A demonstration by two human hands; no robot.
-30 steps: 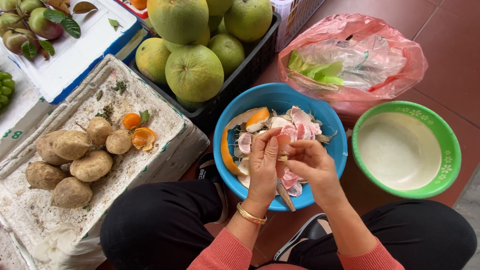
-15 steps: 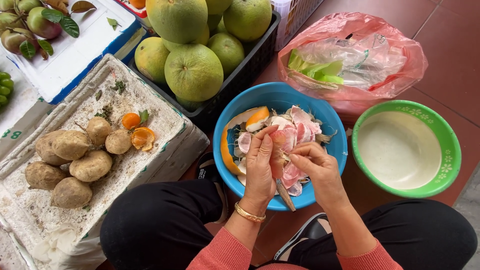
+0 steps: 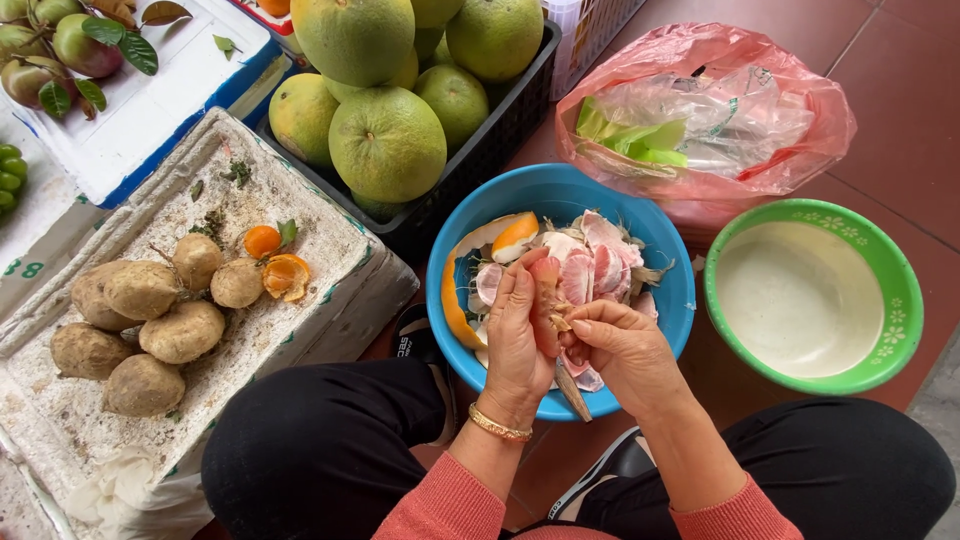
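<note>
My left hand (image 3: pixel 518 335) and my right hand (image 3: pixel 620 345) are together over a blue bowl (image 3: pixel 655 235), both pinching one pink pomelo segment (image 3: pixel 546 300) that stands between the fingers. A small knife (image 3: pixel 572 388) pokes down from under my right hand. Inside the bowl lie several peeled pink segments (image 3: pixel 598 262), white membrane scraps and a piece of orange-yellow rind (image 3: pixel 458 300). My left wrist carries a gold bangle (image 3: pixel 498 427).
A green bowl (image 3: pixel 890 300) with a white inside sits at the right. Behind it lies a pink plastic bag (image 3: pixel 700 60) with peel. A black crate holds green pomelos (image 3: pixel 388 140). A foam box (image 3: pixel 300 200) at the left carries brown fruits (image 3: pixel 140 320) and a small orange (image 3: pixel 262 240).
Both hands have worked along the pink segment, my left hand sliding slightly up over the bowl and my right fingers shifting on its skin. Nothing else has moved.
</note>
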